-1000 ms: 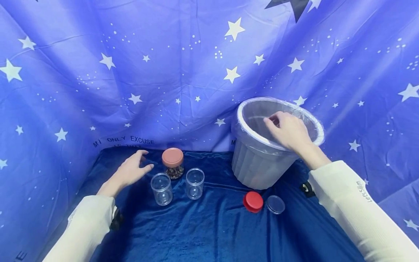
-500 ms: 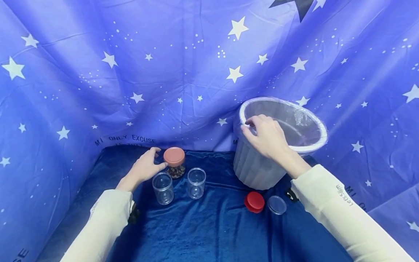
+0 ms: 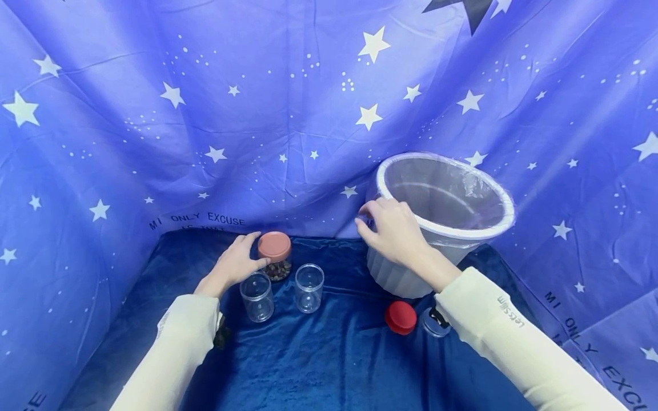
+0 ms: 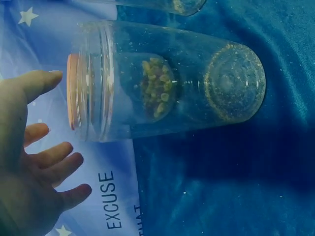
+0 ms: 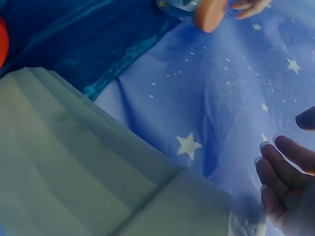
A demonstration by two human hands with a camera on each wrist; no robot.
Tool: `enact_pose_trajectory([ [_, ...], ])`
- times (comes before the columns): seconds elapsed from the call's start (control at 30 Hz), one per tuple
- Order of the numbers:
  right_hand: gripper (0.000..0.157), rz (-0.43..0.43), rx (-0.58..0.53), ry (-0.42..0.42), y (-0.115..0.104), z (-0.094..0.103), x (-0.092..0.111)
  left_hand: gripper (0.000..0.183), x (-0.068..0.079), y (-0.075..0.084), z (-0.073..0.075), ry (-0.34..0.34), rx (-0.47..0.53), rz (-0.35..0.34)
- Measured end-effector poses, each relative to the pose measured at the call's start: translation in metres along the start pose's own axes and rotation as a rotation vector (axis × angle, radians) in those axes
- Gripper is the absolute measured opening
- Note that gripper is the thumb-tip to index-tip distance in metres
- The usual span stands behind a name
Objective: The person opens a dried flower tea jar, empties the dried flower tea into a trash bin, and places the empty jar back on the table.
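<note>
My left hand is at the near left side of a jar with a salmon-pink lid, thumb and fingers spread around the lid's edge. Small brown and yellowish pieces fill the lower part of that jar. Two clear open jars stand in front: a left one, close under the left hand, and a right one. In the left wrist view the near clear jar covers part of the lidded jar. My right hand, fingers loosely bent and holding nothing, hovers before the left side of a grey bin.
The bin has a clear plastic liner folded over its white rim. A red lid lies in front of it, beside a clear lid partly covered by the right wrist. Blue cloth covers the table; a starry curtain surrounds it.
My right hand has come out from over the bin and moved left and down past its rim. The left hand has moved right, up to the pink-lidded jar.
</note>
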State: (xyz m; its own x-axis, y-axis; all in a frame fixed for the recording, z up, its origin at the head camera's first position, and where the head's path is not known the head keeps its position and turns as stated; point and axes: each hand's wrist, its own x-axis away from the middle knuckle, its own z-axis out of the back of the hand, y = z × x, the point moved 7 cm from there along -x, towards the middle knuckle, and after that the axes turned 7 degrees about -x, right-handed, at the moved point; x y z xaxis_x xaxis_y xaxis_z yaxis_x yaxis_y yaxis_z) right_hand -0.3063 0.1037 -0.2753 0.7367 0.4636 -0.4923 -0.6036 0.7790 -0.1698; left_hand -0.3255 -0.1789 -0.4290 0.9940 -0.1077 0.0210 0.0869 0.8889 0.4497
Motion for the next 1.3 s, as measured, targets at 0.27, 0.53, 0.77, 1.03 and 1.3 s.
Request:
enact_pose_trajectory([
  [0.27,0.025,0.021,0.046,-0.157,-0.003,-0.03,0.012,0.084,-0.006,0.006,-0.007,-0.051,-0.077,0.052],
  [0.53,0.025,-0.006,0.05,-0.268,0.006,-0.052,0.027,0.099,-0.007,0.003,-0.014,-0.051,-0.069,0.202],
  [0.77,0.025,-0.031,0.079,-0.349,0.011,-0.065,0.036,0.104,-0.011,0.0,-0.022,-0.064,-0.063,0.219],
  [1.03,0.027,-0.047,0.103,-0.39,0.012,-0.074,0.042,0.092,-0.012,-0.005,-0.024,-0.042,-0.043,0.22],
  [1.3,0.03,-0.067,0.113,-0.447,0.014,-0.08,0.047,0.081,-0.017,-0.003,-0.022,0.026,-0.035,0.177],
])
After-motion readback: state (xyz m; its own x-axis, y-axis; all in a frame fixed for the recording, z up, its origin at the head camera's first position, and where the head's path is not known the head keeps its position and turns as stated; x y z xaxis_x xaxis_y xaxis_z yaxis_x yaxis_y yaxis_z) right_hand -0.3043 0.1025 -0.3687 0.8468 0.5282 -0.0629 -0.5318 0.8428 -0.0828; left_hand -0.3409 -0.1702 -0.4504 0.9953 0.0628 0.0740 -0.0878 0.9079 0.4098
